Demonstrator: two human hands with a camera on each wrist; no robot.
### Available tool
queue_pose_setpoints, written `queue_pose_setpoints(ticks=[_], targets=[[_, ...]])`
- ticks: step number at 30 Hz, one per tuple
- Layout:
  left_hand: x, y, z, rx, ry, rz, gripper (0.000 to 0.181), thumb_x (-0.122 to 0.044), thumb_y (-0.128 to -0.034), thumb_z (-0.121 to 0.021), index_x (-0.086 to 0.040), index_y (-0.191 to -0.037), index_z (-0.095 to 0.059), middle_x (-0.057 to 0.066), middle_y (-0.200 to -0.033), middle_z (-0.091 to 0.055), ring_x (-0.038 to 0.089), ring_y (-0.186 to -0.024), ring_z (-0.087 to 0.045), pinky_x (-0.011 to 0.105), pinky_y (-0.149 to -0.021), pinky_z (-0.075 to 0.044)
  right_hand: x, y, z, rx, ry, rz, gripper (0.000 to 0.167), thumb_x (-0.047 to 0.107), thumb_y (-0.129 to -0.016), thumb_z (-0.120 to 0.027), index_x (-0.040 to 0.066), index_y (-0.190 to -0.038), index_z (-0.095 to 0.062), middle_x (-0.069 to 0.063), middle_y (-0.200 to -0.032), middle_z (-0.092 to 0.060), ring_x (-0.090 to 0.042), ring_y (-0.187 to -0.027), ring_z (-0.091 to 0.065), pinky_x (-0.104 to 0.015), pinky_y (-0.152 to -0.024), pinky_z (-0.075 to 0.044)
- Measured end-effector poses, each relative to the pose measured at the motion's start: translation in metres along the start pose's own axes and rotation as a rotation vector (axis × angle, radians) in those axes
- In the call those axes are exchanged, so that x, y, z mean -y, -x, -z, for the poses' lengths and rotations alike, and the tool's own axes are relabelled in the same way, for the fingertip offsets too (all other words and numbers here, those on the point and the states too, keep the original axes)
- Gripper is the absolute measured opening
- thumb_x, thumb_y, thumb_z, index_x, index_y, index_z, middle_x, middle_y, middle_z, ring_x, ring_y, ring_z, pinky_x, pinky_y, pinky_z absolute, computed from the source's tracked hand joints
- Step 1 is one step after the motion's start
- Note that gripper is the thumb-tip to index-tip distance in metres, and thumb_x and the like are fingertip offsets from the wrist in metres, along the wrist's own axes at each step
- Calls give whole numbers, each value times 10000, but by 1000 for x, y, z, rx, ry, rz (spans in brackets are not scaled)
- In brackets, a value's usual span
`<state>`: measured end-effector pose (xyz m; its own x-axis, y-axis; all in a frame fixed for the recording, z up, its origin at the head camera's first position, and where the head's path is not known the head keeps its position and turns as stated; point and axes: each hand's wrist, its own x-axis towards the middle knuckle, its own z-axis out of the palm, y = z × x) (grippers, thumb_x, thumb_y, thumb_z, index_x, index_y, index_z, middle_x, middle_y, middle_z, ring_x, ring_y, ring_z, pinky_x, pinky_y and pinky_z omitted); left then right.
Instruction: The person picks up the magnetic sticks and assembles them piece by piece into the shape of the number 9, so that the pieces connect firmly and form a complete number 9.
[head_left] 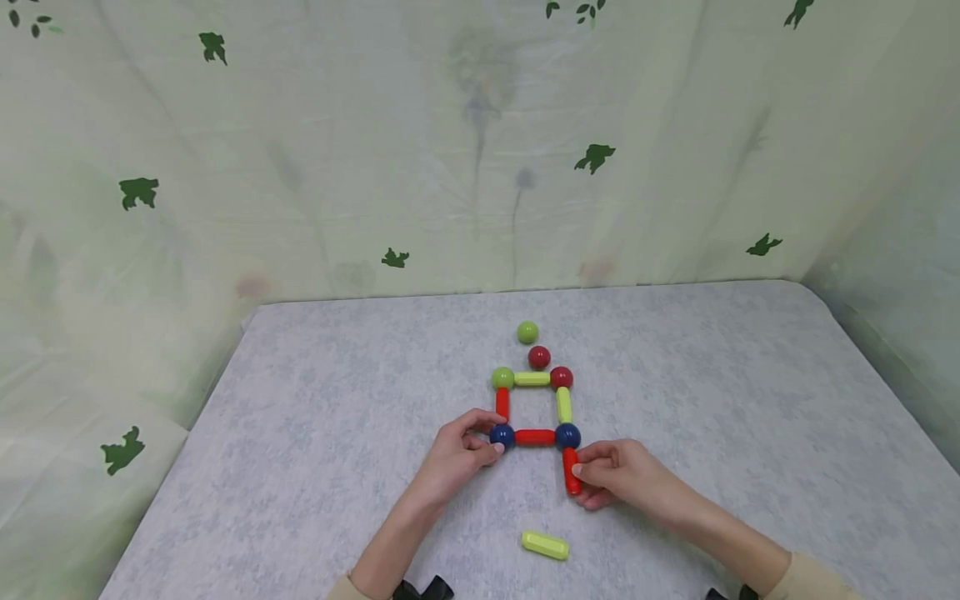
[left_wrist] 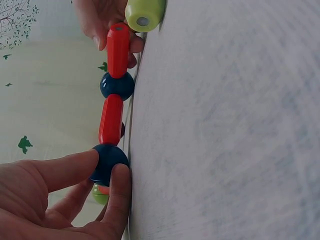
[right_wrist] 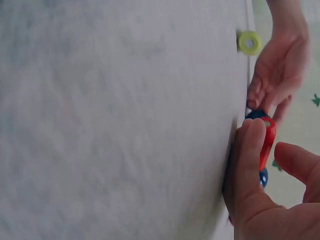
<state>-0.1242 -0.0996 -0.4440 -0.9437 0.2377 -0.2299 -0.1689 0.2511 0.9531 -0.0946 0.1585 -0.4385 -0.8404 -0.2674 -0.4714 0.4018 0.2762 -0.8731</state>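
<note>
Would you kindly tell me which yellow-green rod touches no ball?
The loose front rod, lying by itself on the table; the far rod and right-side rod both touch the same red ball.

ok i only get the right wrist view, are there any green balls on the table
Observer: Yes, in the head view a loose green ball lies farther off than all the other balls.
Operator: is that the only green one
Observer: No, a second green ball joins a red stick to a green stick.
Operator: and i can't make out the other grip
Observer: The left wrist view shows it plainly: the left hand pinches a blue ball.
</note>
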Motion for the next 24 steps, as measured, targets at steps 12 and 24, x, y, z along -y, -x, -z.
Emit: queue_pose_setpoints(ticks=[12, 24], targets=[[1, 0, 0, 6, 9, 2, 326, -51, -888, -706, -79, -1207, -647, 105, -1157, -565, 185, -713, -541, 313, -681, -466, 18, -22, 37, -160, 255, 269, 211, 93, -961, -596, -21, -1137, -616, -98, -854, -633, -240, -731, -584, -311, -653, -521], [0, 0, 0, 6, 7, 8, 307, -50, -884, -708, -97, -1183, -656, 100, -1138, -566, 189, -719, -540, 313, -686, -466, 54, -79, 46, -191, 436, 471, 325, 142, -967, -626, 74, -1284, -605, -89, -1272, -596, -272, -1132, -540, -452, -922, -476]])
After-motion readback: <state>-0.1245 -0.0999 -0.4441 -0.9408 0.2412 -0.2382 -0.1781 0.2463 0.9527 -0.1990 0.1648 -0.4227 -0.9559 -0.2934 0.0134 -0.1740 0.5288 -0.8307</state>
